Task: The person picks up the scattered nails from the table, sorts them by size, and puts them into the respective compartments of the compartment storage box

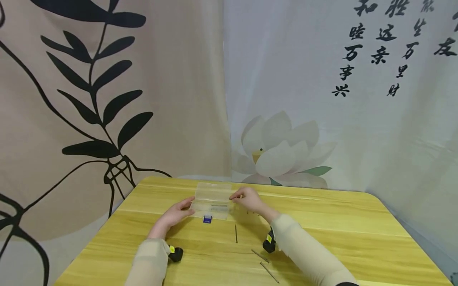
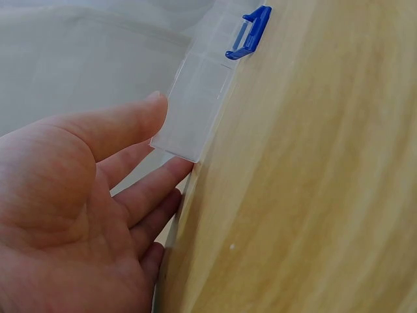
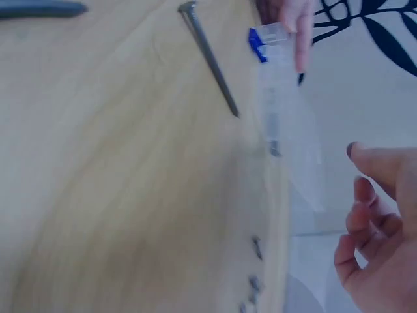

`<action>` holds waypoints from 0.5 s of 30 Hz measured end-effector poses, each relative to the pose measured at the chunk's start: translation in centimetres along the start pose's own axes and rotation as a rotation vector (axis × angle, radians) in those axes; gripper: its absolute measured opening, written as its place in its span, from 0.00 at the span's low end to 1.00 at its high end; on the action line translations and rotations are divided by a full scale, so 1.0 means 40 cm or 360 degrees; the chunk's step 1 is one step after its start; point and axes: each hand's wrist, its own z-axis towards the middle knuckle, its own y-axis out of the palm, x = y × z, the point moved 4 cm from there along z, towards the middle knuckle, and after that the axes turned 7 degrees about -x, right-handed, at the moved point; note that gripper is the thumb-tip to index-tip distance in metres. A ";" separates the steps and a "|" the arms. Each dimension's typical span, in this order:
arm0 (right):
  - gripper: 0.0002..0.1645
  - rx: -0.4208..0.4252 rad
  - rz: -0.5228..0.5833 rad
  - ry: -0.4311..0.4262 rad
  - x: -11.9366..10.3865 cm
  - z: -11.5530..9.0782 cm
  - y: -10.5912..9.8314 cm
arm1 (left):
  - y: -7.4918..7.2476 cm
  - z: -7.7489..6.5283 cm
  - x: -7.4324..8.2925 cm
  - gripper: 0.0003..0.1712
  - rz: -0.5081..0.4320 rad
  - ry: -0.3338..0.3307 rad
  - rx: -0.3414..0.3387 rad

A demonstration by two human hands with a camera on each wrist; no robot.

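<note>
A clear plastic box (image 1: 204,212) lies on the table with its lid (image 1: 213,192) raised at the back and a blue latch (image 2: 251,34) on its front. Several thin grey nail-like pieces (image 1: 219,206) show inside, toward its right. My left hand (image 1: 177,212) holds the box's left end, thumb against one side and fingertips at the corner. Beside the right edge of the lid hovers my right hand (image 1: 248,200), fingers loosely bent. In the right wrist view, nothing shows between that right hand's thumb and fingers (image 3: 365,225).
A long nail (image 3: 212,62) lies in front of the box. Two more nails (image 1: 260,255) (image 1: 269,272) lie nearer, by my right forearm. Small screw-like pieces (image 3: 254,283) stand below my right hand. A printed curtain (image 1: 286,99) hangs behind the table (image 1: 322,222).
</note>
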 end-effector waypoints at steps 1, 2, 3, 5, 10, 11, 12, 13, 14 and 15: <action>0.08 -0.0011 0.0015 0.0002 0.000 -0.012 -0.011 | 0.001 0.002 0.000 0.33 0.0015 0.0007 -0.0007; 0.08 -0.0018 0.0025 0.0012 -0.002 -0.025 -0.024 | 0.001 0.003 0.000 0.33 0.0012 0.0003 -0.0006; 0.08 -0.0023 0.0034 0.0016 -0.004 -0.038 -0.036 | 0.001 0.005 -0.001 0.33 0.0018 0.0001 -0.0007; 0.08 -0.0029 0.0039 0.0021 -0.005 -0.064 -0.057 | -0.001 0.006 -0.003 0.33 0.0027 -0.0003 -0.0006; 0.07 -0.0051 0.0151 0.0047 -0.002 -0.133 -0.099 | -0.003 0.006 -0.005 0.34 0.0023 -0.0016 -0.0017; 0.08 -0.0062 0.0189 0.0046 -0.001 -0.148 -0.104 | -0.003 0.006 -0.004 0.34 0.0032 -0.0008 -0.0028; 0.08 -0.0075 0.0222 0.0052 0.001 -0.163 -0.108 | -0.003 0.005 -0.003 0.34 0.0027 -0.0011 -0.0033; 0.08 -0.0090 0.0253 0.0047 0.003 -0.179 -0.110 | -0.003 0.004 -0.001 0.34 0.0041 -0.0004 -0.0042; 0.08 -0.0108 0.0278 0.0041 0.004 -0.195 -0.112 | -0.003 0.004 0.001 0.34 0.0030 -0.0009 -0.0042; 0.09 -0.0128 0.0291 0.0038 0.005 -0.212 -0.113 | -0.003 0.003 0.003 0.34 0.0026 -0.0008 -0.0043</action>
